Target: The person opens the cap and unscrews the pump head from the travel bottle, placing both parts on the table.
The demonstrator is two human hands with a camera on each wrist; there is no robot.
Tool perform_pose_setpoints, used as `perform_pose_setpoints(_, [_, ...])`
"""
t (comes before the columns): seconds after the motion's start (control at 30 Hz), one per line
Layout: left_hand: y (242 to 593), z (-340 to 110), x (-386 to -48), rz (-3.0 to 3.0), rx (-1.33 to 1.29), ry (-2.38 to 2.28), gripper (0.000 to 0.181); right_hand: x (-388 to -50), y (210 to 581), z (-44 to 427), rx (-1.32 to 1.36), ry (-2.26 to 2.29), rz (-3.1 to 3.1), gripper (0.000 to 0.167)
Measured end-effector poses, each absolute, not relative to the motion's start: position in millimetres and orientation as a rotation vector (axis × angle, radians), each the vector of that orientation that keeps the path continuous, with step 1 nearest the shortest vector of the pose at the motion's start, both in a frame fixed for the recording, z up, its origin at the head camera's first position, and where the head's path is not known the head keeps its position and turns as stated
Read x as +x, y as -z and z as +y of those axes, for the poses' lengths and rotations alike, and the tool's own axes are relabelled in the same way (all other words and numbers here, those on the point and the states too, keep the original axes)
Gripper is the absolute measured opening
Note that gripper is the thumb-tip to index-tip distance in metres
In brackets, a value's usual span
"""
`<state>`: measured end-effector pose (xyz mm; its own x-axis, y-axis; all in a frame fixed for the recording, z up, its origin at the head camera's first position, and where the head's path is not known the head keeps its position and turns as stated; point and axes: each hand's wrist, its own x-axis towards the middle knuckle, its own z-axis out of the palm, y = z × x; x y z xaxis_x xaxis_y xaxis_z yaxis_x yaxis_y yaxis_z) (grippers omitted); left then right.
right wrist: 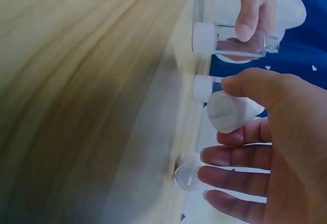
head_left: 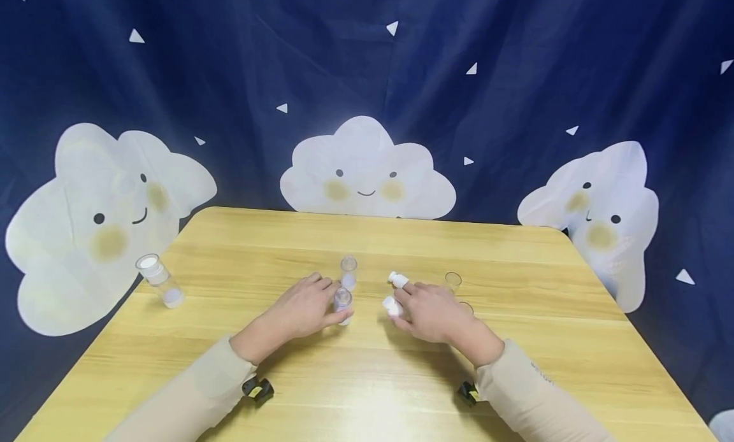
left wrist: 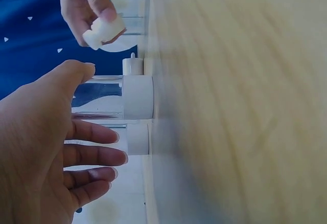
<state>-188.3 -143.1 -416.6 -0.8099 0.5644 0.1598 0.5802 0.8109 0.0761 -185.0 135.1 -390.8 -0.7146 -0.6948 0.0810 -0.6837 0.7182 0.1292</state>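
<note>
My left hand (head_left: 302,307) grips a clear bottle with a white base (left wrist: 138,97), which stands upright on the table. Its thumb lies on the near side and the fingers reach behind. Just past that, a second clear bottle (head_left: 348,273) of the same kind stands upright. Between thumb and index finger, my right hand (head_left: 432,313) pinches a white pump top (left wrist: 104,31) above the table; its other fingers are loosely extended. A second white pump top (head_left: 398,279) rests on the table beyond the fingers. Two clear cylindrical covers (head_left: 453,281) stand partly hidden behind the right hand.
A taller clear container with white parts (head_left: 160,281) stands near the left edge of the wooden table (head_left: 367,372). Behind the table hangs a dark blue curtain (head_left: 241,66) with printed clouds. A camera strap sits at each wrist.
</note>
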Motion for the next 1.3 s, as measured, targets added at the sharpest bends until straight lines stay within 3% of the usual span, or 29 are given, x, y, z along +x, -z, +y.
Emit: perform_pose_setpoints(1.3, [416.5,-143.3,-189.6,-2.816,-0.944,0.156,0.069,-186.9,410.3,137.0,1.083,0.134,-2.902,0.035])
